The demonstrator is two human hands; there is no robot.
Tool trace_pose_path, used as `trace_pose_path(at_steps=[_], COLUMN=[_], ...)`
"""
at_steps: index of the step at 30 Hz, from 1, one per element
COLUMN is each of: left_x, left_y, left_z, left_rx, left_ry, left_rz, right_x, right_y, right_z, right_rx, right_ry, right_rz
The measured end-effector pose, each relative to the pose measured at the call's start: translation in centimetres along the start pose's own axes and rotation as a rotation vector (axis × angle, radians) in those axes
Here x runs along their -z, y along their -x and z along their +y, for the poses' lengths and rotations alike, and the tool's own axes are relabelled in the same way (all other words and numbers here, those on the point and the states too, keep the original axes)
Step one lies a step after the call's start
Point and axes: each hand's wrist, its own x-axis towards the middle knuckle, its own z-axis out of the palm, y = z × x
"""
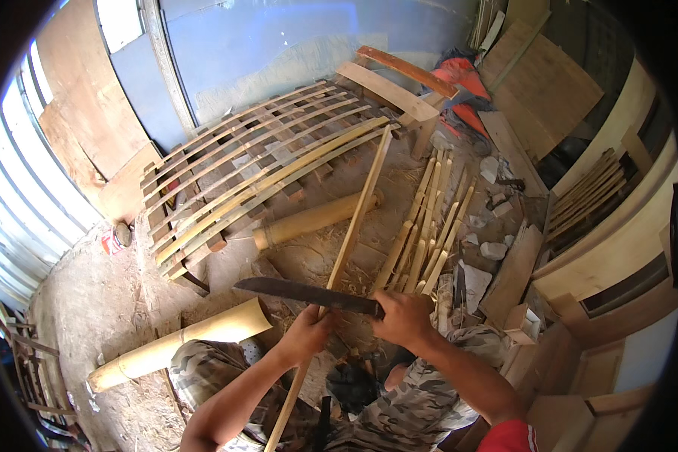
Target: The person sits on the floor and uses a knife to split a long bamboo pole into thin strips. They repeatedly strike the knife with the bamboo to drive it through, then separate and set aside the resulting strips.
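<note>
My left hand is closed round a long bamboo strip, which slants from my lap up and away to the right. In my right hand is the handle of a machete. Its dark blade points left and crosses the strip just beyond my left fingers; whether the edge touches the strip I cannot tell. A pile of split bamboo strips lies on the ground ahead of my right hand. On the floor left of my knee rests a halved bamboo piece.
A slatted bamboo frame lies ahead, with a bamboo pole before it. A wooden bench stands beyond. Rubble and wooden boards are at the right, near a wooden cabinet frame. Corrugated metal walls the left side.
</note>
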Motion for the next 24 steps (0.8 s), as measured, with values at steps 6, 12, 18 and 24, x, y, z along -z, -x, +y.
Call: trace_pose_path(at_steps=[6, 12, 18, 24], left_x=[-1.1, -1.0, -1.5, -1.1], left_y=[0.4, 0.7, 1.4, 0.6], left_z=[-2.3, -2.0, -0.9, -2.6], left_rx=[-0.282, -0.184, -0.219, -0.274], left_ry=[-0.359, -0.302, -0.232, -0.288], left_rz=[0.068, 0.038, 0.066, 0.099], right_x=[-0.6, -0.7, -2.0, -2.4], right_y=[-0.6, -0.9, -1.8, -1.4], right_z=[0.4, -0.7, 1.5, 0.6], right_rx=[0.078, 0.079, -0.019, 0.026], right_ry=[-0.009, -0.028, -0.011, 0.003], right_rz=[-0.034, 0.006, -0.019, -0.042])
